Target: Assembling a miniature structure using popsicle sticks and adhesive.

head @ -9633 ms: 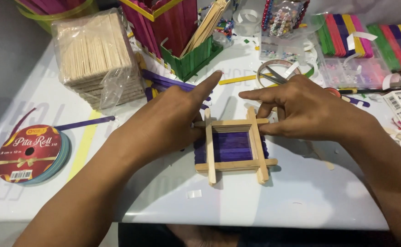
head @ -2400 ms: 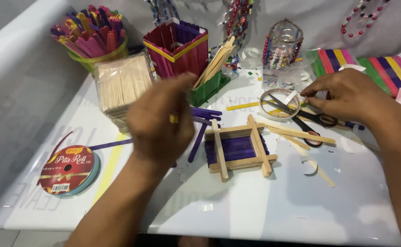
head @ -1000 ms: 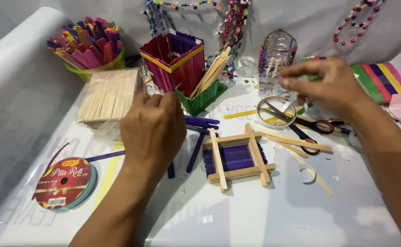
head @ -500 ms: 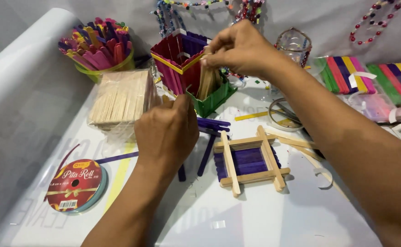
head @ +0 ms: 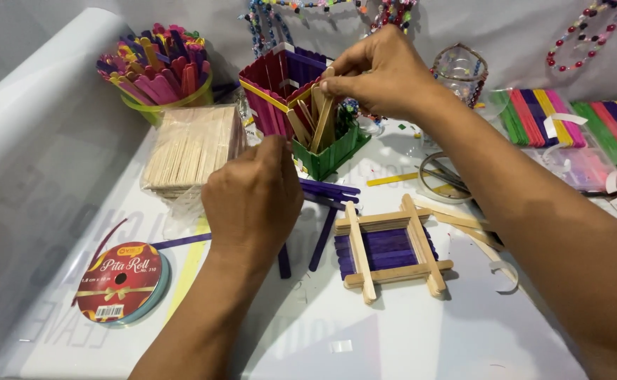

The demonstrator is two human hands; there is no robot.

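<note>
From the head camera, the right hand (head: 382, 70) is pinching a plain wooden stick (head: 324, 123) standing in the green stick box (head: 333, 151), fingertips closed on its top. The left hand (head: 252, 197) is hovering curled over purple sticks (head: 322, 204); its fingers are facing away, their grip impossible to tell
</note>
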